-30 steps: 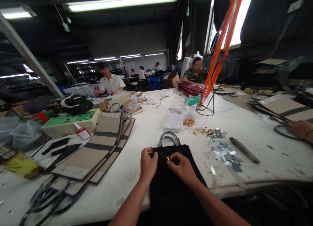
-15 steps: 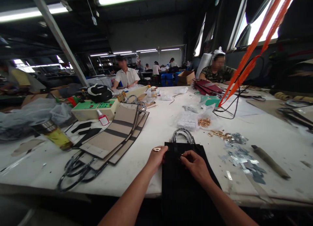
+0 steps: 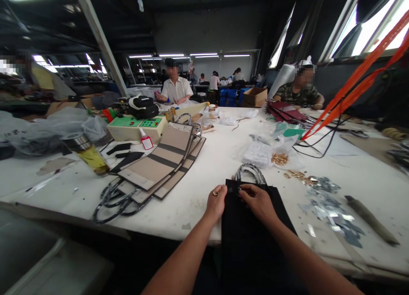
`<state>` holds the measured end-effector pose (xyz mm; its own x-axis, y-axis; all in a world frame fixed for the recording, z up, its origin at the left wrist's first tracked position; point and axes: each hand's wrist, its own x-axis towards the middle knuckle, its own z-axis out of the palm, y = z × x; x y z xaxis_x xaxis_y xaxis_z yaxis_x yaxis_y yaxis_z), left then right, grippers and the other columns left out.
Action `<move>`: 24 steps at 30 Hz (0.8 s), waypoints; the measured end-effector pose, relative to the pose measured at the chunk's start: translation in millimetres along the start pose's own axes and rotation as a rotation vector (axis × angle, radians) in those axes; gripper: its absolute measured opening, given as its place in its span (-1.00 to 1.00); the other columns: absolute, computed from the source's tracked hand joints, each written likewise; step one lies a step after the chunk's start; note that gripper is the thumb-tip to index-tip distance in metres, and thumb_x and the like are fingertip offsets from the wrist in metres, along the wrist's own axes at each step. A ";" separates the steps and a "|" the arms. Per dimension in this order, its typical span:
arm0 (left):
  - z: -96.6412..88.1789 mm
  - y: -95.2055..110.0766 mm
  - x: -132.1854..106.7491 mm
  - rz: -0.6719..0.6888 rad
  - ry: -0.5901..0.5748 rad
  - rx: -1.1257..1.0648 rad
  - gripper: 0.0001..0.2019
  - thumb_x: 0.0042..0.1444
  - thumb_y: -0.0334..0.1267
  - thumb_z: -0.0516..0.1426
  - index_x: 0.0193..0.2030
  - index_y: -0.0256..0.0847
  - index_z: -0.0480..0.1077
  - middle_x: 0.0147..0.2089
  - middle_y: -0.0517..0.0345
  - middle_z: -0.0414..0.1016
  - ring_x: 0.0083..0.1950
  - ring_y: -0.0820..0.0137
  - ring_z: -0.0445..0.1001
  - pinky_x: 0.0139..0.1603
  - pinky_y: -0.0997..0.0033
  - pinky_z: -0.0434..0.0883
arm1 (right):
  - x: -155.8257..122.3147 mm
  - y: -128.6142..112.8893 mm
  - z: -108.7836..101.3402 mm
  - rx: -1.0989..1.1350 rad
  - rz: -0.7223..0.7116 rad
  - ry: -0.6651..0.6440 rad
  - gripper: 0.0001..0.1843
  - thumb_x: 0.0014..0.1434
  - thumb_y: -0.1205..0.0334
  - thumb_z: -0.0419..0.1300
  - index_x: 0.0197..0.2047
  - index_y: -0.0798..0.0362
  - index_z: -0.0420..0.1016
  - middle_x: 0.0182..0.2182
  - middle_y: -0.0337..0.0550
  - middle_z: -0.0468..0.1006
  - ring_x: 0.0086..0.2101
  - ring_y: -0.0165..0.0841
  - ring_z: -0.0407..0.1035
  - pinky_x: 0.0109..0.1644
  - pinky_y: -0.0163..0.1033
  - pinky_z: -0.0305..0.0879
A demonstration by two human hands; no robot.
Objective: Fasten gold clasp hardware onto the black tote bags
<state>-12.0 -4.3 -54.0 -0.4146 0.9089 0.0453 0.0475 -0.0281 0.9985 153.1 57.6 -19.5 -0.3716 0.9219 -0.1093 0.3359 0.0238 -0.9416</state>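
A long white desk (image 3: 198,210), scuffed and marked, runs through a factory room under fluorescent tubes, with tall windows (image 3: 370,29) to the right. A black bag (image 3: 252,231) with looped rope handles (image 3: 251,173) lies with its top on the desk and its body hanging over the near edge. The left hand (image 3: 216,203) pinches a small gold fitting (image 3: 215,193) between thumb and finger just beside the bag's top edge, and the right hand (image 3: 258,203) pinches at that edge. Gold fittings (image 3: 297,174) and silver-grey scraps (image 3: 330,205) lie loose to the right, near a bagged heap of gold parts (image 3: 279,159). To the left sit stacked tan-and-black bag panels (image 3: 161,161), a green control box (image 3: 136,129) and a small red-labelled bottle (image 3: 146,141), whose writing is too small to read. A co-worker in a white shirt (image 3: 175,88) and another in a camouflage top (image 3: 300,93) sit across the desk.
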 end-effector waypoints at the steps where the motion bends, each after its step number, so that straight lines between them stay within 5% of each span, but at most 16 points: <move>1: -1.1 -0.6 -0.7 0.004 -0.010 -0.011 -0.57 0.28 0.13 0.07 -0.26 -0.22 0.47 -0.32 0.14 0.44 -0.25 0.36 0.35 -0.22 0.44 0.29 | 1.9 -2.6 1.6 -0.009 -0.002 0.000 -0.33 0.07 -0.21 0.24 0.09 0.11 0.52 -0.23 -0.07 0.59 -0.36 -0.49 0.46 -0.40 -0.48 0.36; 17: -10.3 1.1 -4.8 0.036 -0.085 -0.050 -0.57 0.33 0.12 0.07 -0.18 -0.24 0.49 -0.32 0.18 0.45 -0.24 0.39 0.36 -0.23 0.47 0.26 | 26.7 -24.1 12.8 -0.296 -0.017 -0.117 -0.57 0.12 0.08 0.21 -0.02 0.14 0.60 -0.37 -0.13 0.58 -0.49 -0.59 0.37 -0.35 -0.50 0.19; 24: -7.2 11.5 -5.1 0.036 -0.070 -0.085 -0.58 0.33 0.12 0.08 -0.18 -0.25 0.47 -0.24 0.12 0.48 -0.15 0.32 0.41 -0.12 0.43 0.33 | 19.2 -25.1 13.1 -0.246 -0.093 -0.040 -0.49 0.15 0.00 0.20 0.08 0.10 0.58 -0.30 -0.15 0.58 -0.40 -0.60 0.37 -0.26 -0.50 0.22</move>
<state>-15.9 -12.2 -42.5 -0.3493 0.9334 0.0819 -0.0172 -0.0938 0.9954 126.2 69.7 -2.1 -0.4429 0.8955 -0.0426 0.4970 0.2057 -0.8430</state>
